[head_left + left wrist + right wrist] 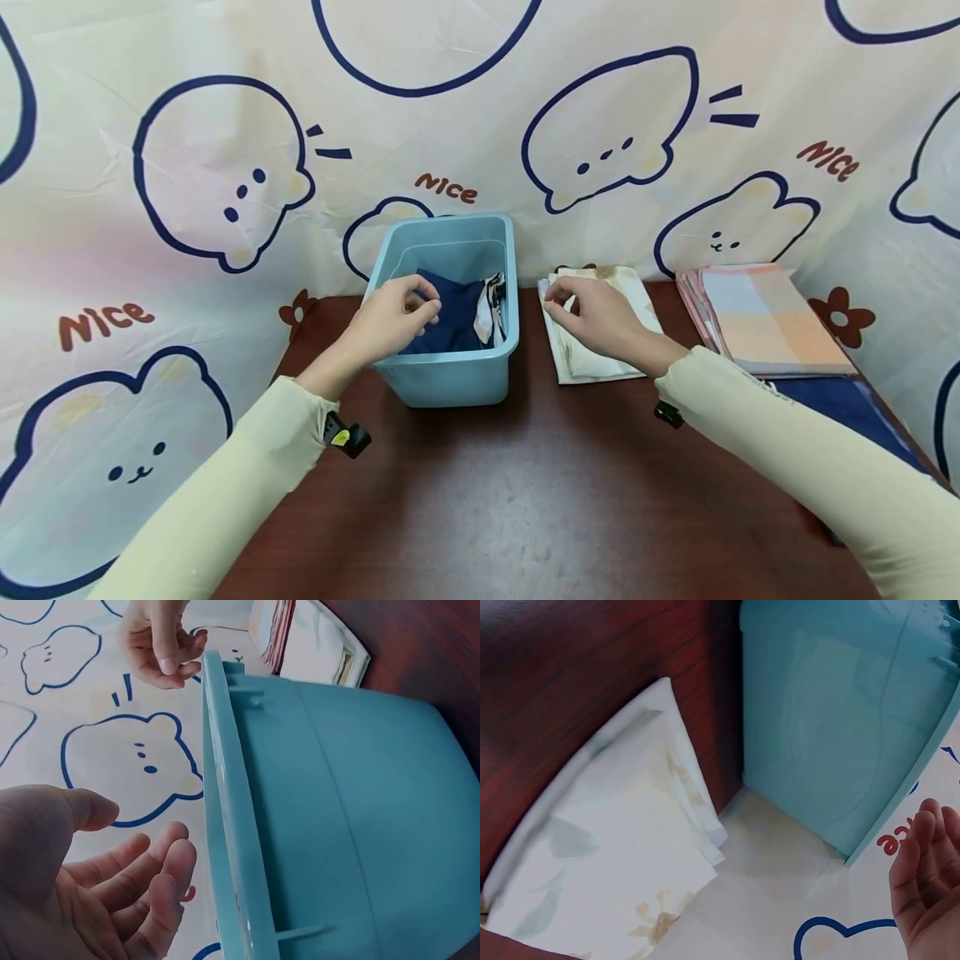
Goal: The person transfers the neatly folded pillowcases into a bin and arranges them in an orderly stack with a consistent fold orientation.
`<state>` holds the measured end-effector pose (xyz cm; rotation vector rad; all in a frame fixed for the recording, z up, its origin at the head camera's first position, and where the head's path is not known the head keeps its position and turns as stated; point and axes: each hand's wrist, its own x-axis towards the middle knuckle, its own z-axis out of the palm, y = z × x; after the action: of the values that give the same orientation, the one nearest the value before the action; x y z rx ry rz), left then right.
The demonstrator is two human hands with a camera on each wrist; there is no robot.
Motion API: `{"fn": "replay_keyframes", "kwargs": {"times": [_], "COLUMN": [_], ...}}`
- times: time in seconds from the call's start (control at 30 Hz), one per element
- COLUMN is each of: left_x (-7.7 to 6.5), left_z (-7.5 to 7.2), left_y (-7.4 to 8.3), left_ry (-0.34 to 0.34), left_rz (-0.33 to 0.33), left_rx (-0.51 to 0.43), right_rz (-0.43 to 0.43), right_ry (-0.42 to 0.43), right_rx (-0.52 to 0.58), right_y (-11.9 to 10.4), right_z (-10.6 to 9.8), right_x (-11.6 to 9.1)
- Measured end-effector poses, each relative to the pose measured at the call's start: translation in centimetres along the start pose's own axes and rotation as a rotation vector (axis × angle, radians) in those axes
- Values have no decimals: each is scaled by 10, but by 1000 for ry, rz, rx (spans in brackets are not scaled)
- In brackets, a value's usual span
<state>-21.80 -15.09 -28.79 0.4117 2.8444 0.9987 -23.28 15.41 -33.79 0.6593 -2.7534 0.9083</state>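
Note:
My left hand [393,321] hovers over the near left rim of a light blue plastic bin [450,379]. Its fingers are loosely curled with nothing between them. Inside the bin lie dark navy cloth [450,312] and a black-and-white patterned cloth [491,312]. To the right of the bin, my right hand [596,315] hangs above a folded white floral cloth [566,358], fingers loosely bent and holding nothing. The right wrist view shows this cloth [622,840] lying beside the bin, with the right hand [930,885] at the edge.
A folded pastel checked cloth [780,321] lies at the right end of the dark wooden table [510,500], on top of navy cloth [847,408]. A white curtain printed with blue bear outlines [450,125] hangs behind and at both sides.

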Motion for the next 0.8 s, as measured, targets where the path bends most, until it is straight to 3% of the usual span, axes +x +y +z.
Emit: {"fn": "replay_keyframes", "kwargs": {"times": [0.43, 0.8], "left_x": [-9, -19], "left_z": [13, 21], "left_y": [4, 18], "left_ry": [-49, -108], "left_rz": [53, 103], "left_rx": [-99, -181], "right_rz": [17, 40], "right_ry": [28, 36], "right_rx": [-37, -30], "right_y": [20, 32], "right_z": [2, 2], "right_x": [-29, -43]}}
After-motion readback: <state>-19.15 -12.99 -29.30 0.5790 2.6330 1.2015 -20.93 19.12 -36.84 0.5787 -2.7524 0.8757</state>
